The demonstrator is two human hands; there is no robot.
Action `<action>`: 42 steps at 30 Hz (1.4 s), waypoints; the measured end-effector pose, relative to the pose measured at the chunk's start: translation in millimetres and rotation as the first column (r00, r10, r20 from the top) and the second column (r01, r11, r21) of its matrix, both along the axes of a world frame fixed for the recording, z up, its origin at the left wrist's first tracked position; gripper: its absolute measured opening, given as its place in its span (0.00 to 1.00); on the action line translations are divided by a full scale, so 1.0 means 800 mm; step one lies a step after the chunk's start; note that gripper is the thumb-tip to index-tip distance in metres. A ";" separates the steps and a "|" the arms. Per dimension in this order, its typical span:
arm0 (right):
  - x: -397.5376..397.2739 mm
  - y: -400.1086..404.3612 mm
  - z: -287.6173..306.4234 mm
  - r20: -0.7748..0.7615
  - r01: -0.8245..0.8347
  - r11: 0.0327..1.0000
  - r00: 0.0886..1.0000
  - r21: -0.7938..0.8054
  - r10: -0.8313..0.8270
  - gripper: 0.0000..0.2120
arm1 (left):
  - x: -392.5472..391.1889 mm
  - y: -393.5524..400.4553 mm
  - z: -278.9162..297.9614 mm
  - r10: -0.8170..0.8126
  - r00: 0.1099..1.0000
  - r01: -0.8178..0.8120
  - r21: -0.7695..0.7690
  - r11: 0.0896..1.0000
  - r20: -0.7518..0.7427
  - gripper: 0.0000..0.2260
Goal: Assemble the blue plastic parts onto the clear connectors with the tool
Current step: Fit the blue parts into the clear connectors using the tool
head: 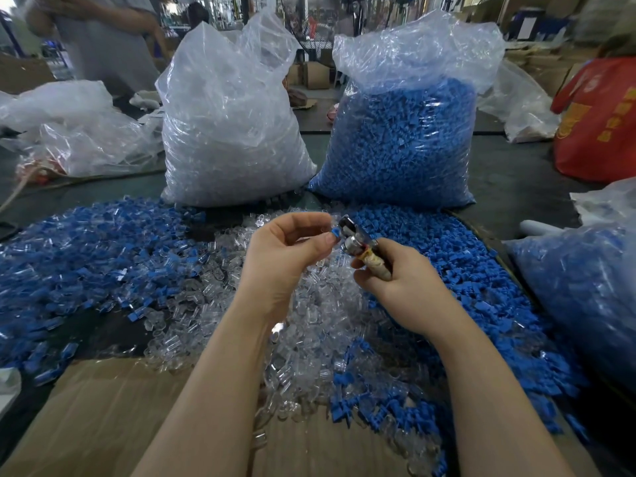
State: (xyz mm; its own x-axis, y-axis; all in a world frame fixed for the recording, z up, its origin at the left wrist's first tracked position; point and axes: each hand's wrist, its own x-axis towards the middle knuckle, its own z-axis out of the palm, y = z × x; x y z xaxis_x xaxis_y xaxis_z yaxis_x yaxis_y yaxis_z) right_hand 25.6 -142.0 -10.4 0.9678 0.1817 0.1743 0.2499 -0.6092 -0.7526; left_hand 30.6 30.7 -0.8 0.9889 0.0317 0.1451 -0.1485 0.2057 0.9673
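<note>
My left hand [285, 256] is raised over the table and pinches a small blue plastic part [334, 233] between thumb and fingertips, right against the metal head of the tool [354, 235]. My right hand [399, 280] grips that tool by its taped handle, head pointing up and left. A clear connector at the pinch is hard to make out. Loose clear connectors [309, 325] lie heaped below my hands. Loose blue parts [481, 277] are piled to the right, and mixed blue-and-clear pieces [86, 249] spread to the left.
Two tall plastic bags stand behind the piles: one of clear connectors [230, 139], one of blue parts [402, 142]. Another bag of pieces [585, 290] sits at the right. Cardboard [113, 414] covers the near table. People stand at the far left and right.
</note>
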 end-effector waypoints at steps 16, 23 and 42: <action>-0.003 0.005 0.000 0.044 0.074 0.979 0.997 -0.188 -0.067 0.05 | 0.001 0.004 0.001 0.048 0.998 -0.054 0.124 0.991 0.049 0.13; -0.006 0.008 0.001 0.041 0.098 0.969 0.995 -0.228 -0.091 0.06 | -0.001 0.004 0.001 0.047 0.999 -0.049 0.110 0.993 0.023 0.13; 0.003 -0.026 -0.006 0.070 0.551 0.695 0.804 -0.462 -0.590 0.06 | 0.010 0.115 -0.015 0.172 0.887 -0.460 -0.793 0.400 -0.428 0.06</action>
State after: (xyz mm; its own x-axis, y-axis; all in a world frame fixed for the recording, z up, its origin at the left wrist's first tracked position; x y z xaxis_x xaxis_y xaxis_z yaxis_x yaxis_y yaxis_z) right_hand 27.8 -163.1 -15.2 0.9173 -0.3734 0.1379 -0.3030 -0.8798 -0.3663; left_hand 39.0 122.3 -13.1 0.8679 0.3137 -0.3852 -0.1932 0.9275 0.3201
